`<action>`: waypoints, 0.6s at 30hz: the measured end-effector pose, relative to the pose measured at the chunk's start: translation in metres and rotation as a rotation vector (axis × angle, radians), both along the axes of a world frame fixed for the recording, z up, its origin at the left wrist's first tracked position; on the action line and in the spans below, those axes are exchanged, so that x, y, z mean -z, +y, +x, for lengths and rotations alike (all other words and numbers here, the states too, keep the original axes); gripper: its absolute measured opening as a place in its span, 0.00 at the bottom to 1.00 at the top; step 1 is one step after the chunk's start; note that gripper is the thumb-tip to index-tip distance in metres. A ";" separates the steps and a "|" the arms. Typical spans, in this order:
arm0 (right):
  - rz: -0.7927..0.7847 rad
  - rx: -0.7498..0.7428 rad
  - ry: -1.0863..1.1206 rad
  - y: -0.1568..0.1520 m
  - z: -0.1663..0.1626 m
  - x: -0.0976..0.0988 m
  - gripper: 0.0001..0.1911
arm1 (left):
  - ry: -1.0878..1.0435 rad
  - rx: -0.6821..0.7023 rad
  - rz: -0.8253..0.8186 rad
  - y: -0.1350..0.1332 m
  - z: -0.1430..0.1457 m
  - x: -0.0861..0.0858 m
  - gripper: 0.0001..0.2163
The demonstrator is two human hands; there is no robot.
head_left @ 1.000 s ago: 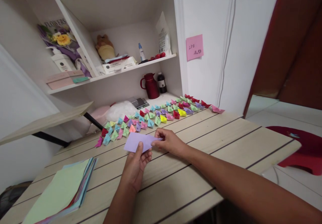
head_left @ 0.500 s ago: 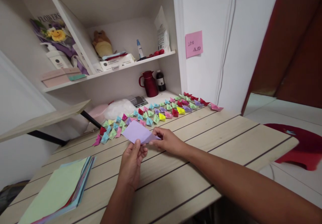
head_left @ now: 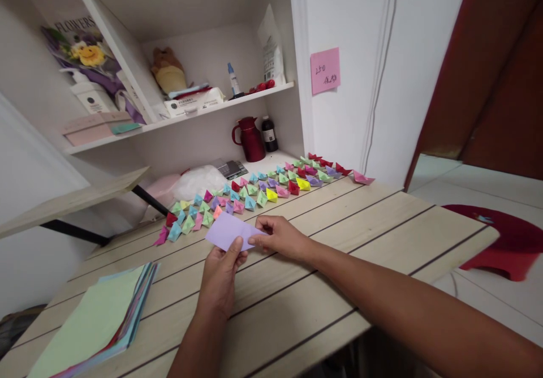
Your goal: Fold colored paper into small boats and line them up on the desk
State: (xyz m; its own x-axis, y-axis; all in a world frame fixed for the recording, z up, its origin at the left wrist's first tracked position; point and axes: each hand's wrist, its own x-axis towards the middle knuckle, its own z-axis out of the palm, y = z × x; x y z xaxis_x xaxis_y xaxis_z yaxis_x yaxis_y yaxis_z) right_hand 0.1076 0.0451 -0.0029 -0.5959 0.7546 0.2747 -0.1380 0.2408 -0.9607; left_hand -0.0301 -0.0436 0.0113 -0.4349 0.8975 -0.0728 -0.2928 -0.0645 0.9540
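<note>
A sheet of purple paper (head_left: 227,230) is held above the table between both hands, and a crease runs across it. My left hand (head_left: 223,273) pinches its near edge, thumb on top and fingers beneath. At the paper's right end, my right hand (head_left: 280,236) grips the edge between thumb and fingers. Just beyond the paper stand rows of small folded paper boats (head_left: 249,202) in many colours. To the left of my left hand lies a stack of coloured paper (head_left: 95,316) with a light green sheet on top.
Behind the boats, a red jug (head_left: 251,140) and a dark bottle (head_left: 268,133) stand under the white shelf (head_left: 169,122). A small raised wooden shelf (head_left: 76,200) juts in at the left. Beyond the table's right end is a red stool (head_left: 496,236).
The right part of the purple paper, folded at an angle before, now lies flatter in line with the rest. Both hands keep their hold, and the camera view has shifted slightly.
</note>
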 end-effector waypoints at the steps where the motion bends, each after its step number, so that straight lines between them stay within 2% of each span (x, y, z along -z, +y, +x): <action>1: 0.001 -0.006 0.008 0.000 -0.001 0.001 0.18 | 0.020 -0.020 -0.005 0.001 0.000 0.001 0.20; 5: -0.037 0.014 0.103 0.006 -0.003 0.004 0.17 | 0.031 -0.102 0.009 0.003 -0.003 0.003 0.16; 8: -0.076 0.095 0.159 0.012 -0.002 0.006 0.19 | -0.005 -0.167 0.015 0.004 -0.005 0.001 0.13; 11: -0.102 0.196 0.176 0.015 0.001 0.004 0.17 | -0.033 -0.204 0.010 0.002 -0.006 -0.001 0.12; 15: -0.097 0.206 0.185 0.012 0.006 -0.005 0.17 | -0.018 -0.116 -0.013 0.001 -0.004 0.000 0.12; 18: -0.111 0.096 0.171 0.008 0.007 -0.008 0.23 | 0.022 -0.059 -0.050 0.000 0.000 0.001 0.13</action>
